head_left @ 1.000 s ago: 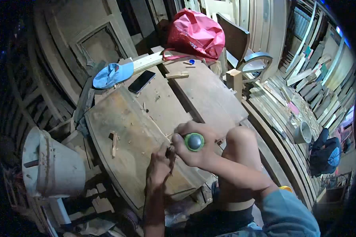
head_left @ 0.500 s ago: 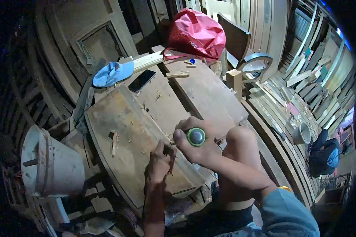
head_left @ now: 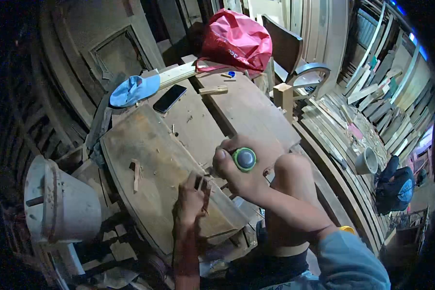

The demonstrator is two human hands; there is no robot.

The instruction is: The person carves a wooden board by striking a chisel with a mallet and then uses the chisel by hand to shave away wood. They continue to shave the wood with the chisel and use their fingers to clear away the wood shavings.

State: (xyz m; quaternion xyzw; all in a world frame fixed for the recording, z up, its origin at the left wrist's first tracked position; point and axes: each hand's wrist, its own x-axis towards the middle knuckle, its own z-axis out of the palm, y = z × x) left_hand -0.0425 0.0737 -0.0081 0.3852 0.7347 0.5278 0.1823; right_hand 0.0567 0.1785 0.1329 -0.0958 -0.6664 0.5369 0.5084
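Two hands meet over the board [head_left: 145,137]: the right hand [head_left: 232,169] is closed round a tool [head_left: 244,159], its green-rimmed end up; the left hand [head_left: 191,199] has bent fingers, grip unclear. A chip [head_left: 137,178] lies on the board. Phone [head_left: 169,98], cap [head_left: 135,91] and red bag [head_left: 239,41] sit beyond, bucket [head_left: 77,205] beside. The knee [head_left: 295,169] crowds the right forearm.

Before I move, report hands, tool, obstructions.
Right hand gripping green-rimmed grey handle. Left hand at brown wooden board, grip unclear. Pale wood sliver on board.

Wooden bench [head_left: 246,104]; phone [head_left: 169,98], blue cap [head_left: 135,90], red bag [head_left: 238,40] on top.
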